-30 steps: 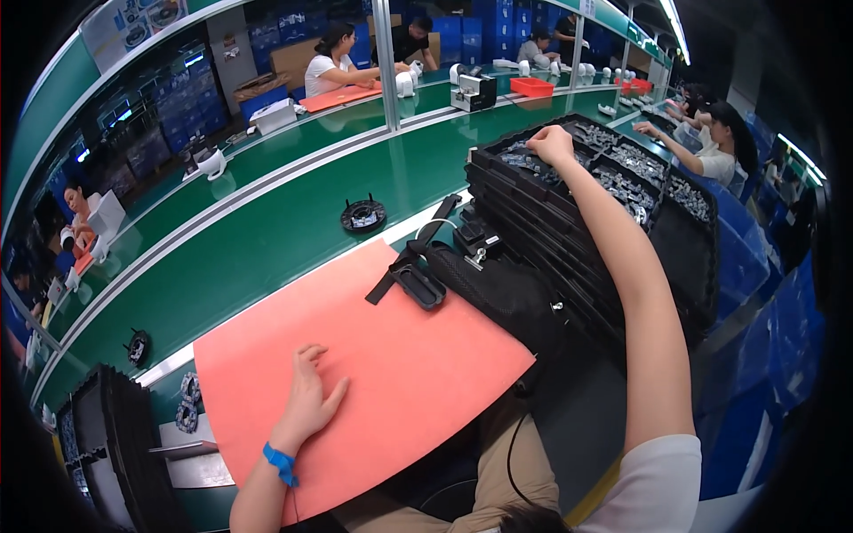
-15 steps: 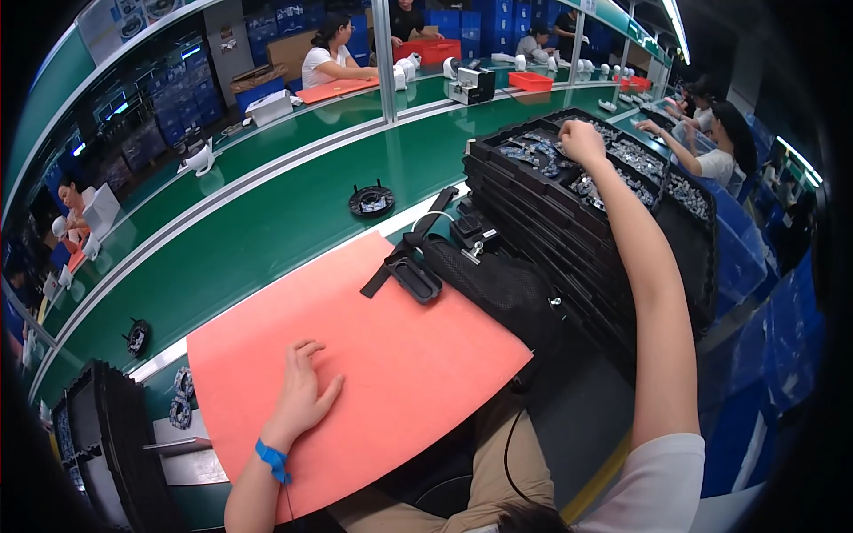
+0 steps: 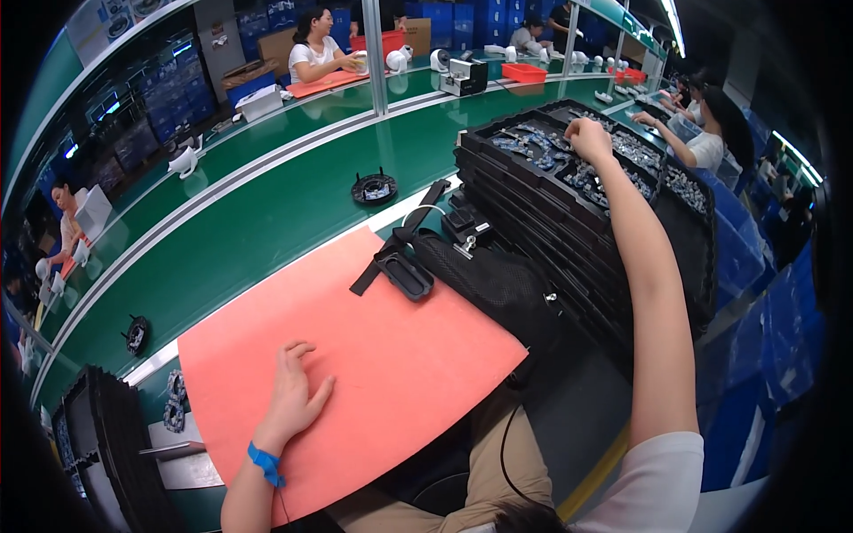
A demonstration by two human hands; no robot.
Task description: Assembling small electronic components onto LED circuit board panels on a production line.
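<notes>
My left hand (image 3: 298,391) rests over the pink mat (image 3: 382,373), fingers apart and nothing in them; a blue strap (image 3: 266,463) circles that wrist. At the right, my right hand (image 3: 590,140) reaches over the top tray of a tall stack of black trays (image 3: 542,240). Its fingers are bent down and pinched together among small circuit boards (image 3: 538,147); whatever lies between the fingertips is too small to make out. More small parts (image 3: 635,153) fill the neighbouring compartments.
A black mesh bag (image 3: 484,282) with a black holder (image 3: 406,274) lies across the mat's far right corner. On the green conveyor sit black round housings (image 3: 374,187). Another black tray stack (image 3: 111,444) stands at left, near loose circuit boards (image 3: 175,401). Co-workers sit beyond the conveyor and at right.
My right hand stays over the tray, its fingers turned a little lower among the boards. The left hand has hardly moved. The whole view has shifted slightly.
</notes>
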